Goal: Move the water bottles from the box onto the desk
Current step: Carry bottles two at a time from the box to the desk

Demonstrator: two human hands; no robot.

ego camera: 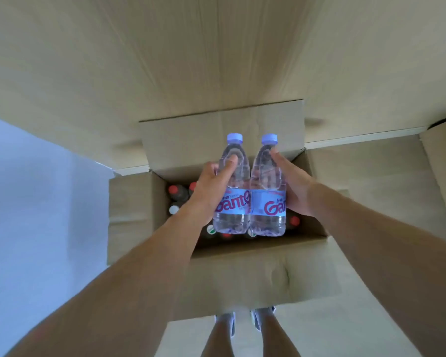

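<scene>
Two clear water bottles with pale blue caps and blue labels hang side by side above the open cardboard box point(245, 261). My left hand point(211, 184) grips the left bottle point(233, 202), thumb across its shoulder. My right hand point(292, 186) grips the right bottle point(268, 204) from its right side, fingers reaching near the neck. Inside the box, several other bottles stand upright; only their red and white caps point(174, 210) show. The two held bottles touch each other.
The box stands on the floor with its flaps spread out, one far flap point(216, 135) upright. A pale wooden surface point(165, 60) fills the top of the view. A white wall or panel point(36, 202) is at the left. My feet point(245, 320) stand behind the near flap.
</scene>
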